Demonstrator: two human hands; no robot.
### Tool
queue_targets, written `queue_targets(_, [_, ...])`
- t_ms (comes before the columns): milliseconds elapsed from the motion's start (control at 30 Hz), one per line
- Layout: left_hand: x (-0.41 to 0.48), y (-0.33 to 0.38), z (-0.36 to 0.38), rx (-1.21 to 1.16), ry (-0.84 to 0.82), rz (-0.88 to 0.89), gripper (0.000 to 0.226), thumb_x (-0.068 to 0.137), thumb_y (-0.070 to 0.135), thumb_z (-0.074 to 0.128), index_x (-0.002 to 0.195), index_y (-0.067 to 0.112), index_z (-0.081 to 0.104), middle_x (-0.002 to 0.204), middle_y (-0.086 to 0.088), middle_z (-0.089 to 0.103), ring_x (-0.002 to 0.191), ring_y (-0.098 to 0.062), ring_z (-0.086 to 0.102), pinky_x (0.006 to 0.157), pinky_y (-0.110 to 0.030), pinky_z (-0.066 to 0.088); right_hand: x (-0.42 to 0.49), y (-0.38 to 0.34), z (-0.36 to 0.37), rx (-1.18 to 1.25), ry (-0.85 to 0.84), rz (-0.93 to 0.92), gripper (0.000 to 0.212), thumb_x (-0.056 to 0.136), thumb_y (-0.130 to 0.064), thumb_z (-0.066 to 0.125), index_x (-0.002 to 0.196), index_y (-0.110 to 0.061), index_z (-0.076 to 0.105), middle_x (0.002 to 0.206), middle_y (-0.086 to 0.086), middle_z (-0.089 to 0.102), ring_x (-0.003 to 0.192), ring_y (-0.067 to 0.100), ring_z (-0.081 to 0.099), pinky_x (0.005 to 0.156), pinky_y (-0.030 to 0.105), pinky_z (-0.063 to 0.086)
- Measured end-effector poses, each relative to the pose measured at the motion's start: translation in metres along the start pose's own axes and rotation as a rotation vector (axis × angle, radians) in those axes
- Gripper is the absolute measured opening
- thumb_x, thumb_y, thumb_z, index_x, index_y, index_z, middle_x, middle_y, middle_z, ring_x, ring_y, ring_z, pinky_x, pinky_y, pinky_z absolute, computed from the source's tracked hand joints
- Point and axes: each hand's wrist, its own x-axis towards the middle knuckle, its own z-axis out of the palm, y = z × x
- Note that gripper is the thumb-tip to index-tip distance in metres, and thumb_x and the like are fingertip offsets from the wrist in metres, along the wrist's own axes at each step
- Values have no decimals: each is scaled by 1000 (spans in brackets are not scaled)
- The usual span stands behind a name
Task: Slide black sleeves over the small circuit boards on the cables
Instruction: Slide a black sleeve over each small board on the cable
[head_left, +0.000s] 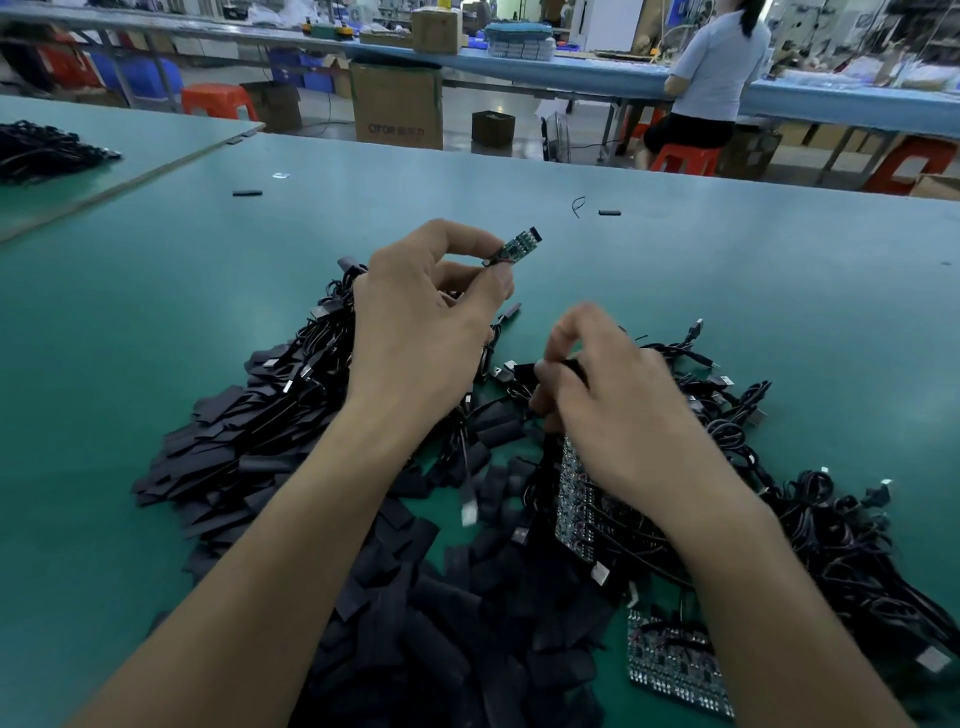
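My left hand (431, 317) pinches a small green circuit board (515, 245) between thumb and forefinger, lifted above the green table (156, 322); its bare end points up and to the right. My right hand (608, 395) is lower and to the right, fingers curled round a black sleeve (571, 366) over the pile; the hand is blurred. A heap of flat black sleeves (415, 597) lies under my forearms. Bare boards on cables (576, 509) lie beneath my right wrist.
Tangled black cables with USB plugs (831, 519) spread to the right. Finished sleeved cables (291, 395) are piled at the left. Two stray sleeves (247, 193) (609, 212) lie farther out on the table. A seated person (711, 78) works at a far bench.
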Motion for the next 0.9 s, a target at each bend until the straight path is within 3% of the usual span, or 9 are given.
queue_targets(67, [-1, 0, 1, -2, -36, -14, 15, 90, 20, 73, 89, 33, 66, 75, 6, 75, 51, -13, 61, 59, -32, 57, 1, 7, -9, 128, 27, -7, 16, 97, -24, 60, 87, -32, 51, 73, 4, 70, 65, 20, 66, 66, 36, 54])
queue_targets(167, [-3, -2, 2, 28, -106, -39, 15, 89, 19, 74, 88, 33, 67, 76, 5, 75, 54, -13, 66, 61, -31, 59, 1, 12, -18, 282, 82, -32, 9, 88, -29, 71, 86, -31, 62, 74, 0, 71, 66, 20, 66, 67, 42, 55])
queue_targets(267, [-3, -4, 2, 50, -168, -52, 16, 88, 19, 75, 85, 34, 69, 76, 5, 75, 57, -16, 68, 64, -35, 61, 2, 15, -21, 337, 169, -67, 12, 84, -19, 77, 81, -27, 69, 77, -7, 74, 70, 14, 71, 70, 28, 59])
queue_targets(367, [-3, -5, 1, 71, -204, -55, 17, 88, 19, 74, 84, 35, 69, 74, 9, 75, 57, -14, 67, 62, -28, 58, 2, 17, -24, 386, 227, -74, 26, 84, -6, 76, 84, -31, 70, 80, -8, 75, 71, 15, 73, 69, 20, 58])
queue_targets(467, [-3, -5, 1, 80, -218, -53, 17, 89, 19, 73, 85, 35, 69, 74, 11, 75, 55, -9, 67, 57, -20, 53, 2, 18, -25, 397, 243, -74, 35, 87, -5, 74, 99, -38, 69, 84, -13, 75, 73, 11, 73, 71, 18, 58])
queue_targets(600, [-3, -6, 1, 81, -214, -54, 15, 89, 19, 73, 85, 33, 69, 74, 9, 75, 56, -9, 67, 62, -25, 56, 3, 19, -26, 355, 290, -96, 30, 89, -14, 73, 98, -43, 72, 84, -20, 75, 75, 11, 71, 76, 26, 59])
queue_targets(900, [-4, -2, 2, 18, -235, -77, 11, 89, 17, 74, 89, 27, 71, 74, 9, 75, 50, -9, 64, 55, -18, 51, 4, 20, -26, 305, 331, -151, 28, 92, -21, 70, 102, -47, 68, 83, -27, 72, 71, 0, 65, 69, 14, 51])
